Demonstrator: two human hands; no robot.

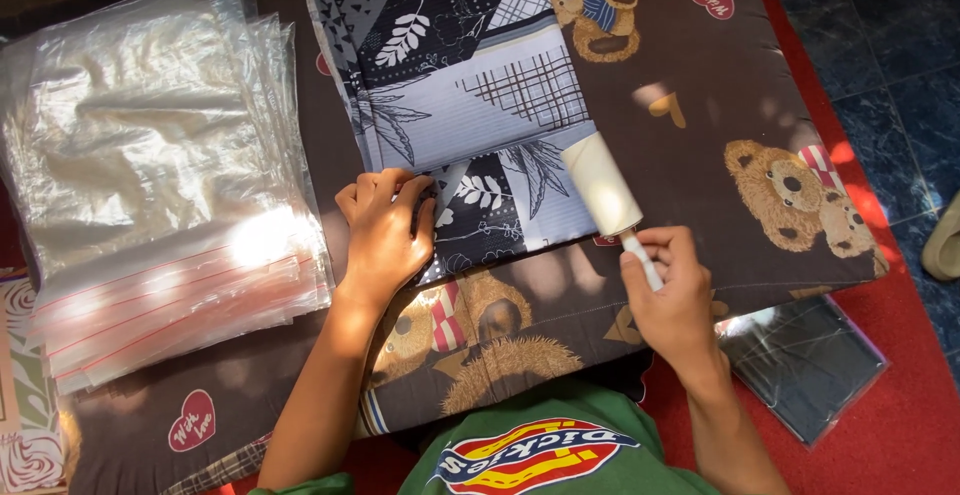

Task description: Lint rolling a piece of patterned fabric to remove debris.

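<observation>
Fingers grip lint roller at folded cloth's right edge.

The head camera is looking almost straight down from above the person's chest, close in, facing away from the body. It is centring on the folded cloth, taking in bags to its left and floor to its right.

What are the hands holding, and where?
Right hand grips the lint roller by its white handle. Left hand holds nothing; it presses flat on the folded cloth.
</observation>
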